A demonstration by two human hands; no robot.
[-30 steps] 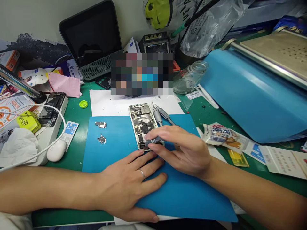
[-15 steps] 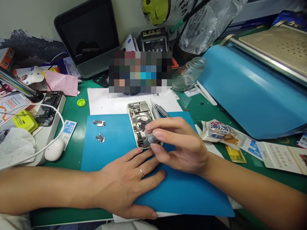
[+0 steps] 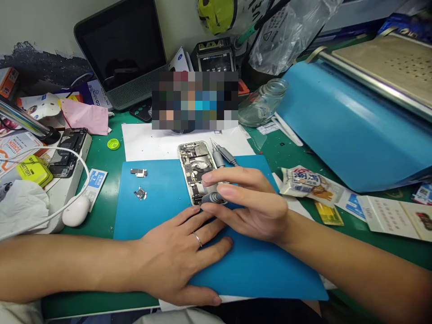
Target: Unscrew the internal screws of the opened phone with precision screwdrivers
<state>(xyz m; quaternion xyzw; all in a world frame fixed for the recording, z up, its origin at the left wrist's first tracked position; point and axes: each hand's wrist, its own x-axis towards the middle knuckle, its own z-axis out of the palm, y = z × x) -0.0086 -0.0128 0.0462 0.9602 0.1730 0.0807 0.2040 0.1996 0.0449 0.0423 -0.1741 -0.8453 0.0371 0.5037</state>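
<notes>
An opened phone (image 3: 187, 167) lies on the blue mat (image 3: 158, 211), its inner boards and a round coil showing. My right hand (image 3: 258, 209) has its fingers curled around a grey precision screwdriver (image 3: 212, 197) over the phone's lower end; the driver's tip is hidden. Flat on the mat rests my left hand (image 3: 178, 256), fingers spread and a ring on one, with fingertips at the phone's bottom edge. To the left of the phone are a small metal bracket (image 3: 139, 173) and a cluster of small metal parts (image 3: 140, 193).
Two more grey screwdrivers (image 3: 218, 156) lie beside the phone's upper right. Behind stand a glass jar (image 3: 259, 105) and a dark-screened display (image 3: 121, 49). A blue machine (image 3: 337, 121) fills the right. At left are a green cap (image 3: 113, 144), a white cable (image 3: 86, 166) and an earbud case (image 3: 76, 211).
My right thumb has slid left along the screwdriver, and the fingers have shifted slightly. My left hand stays in place. The view has moved a little.
</notes>
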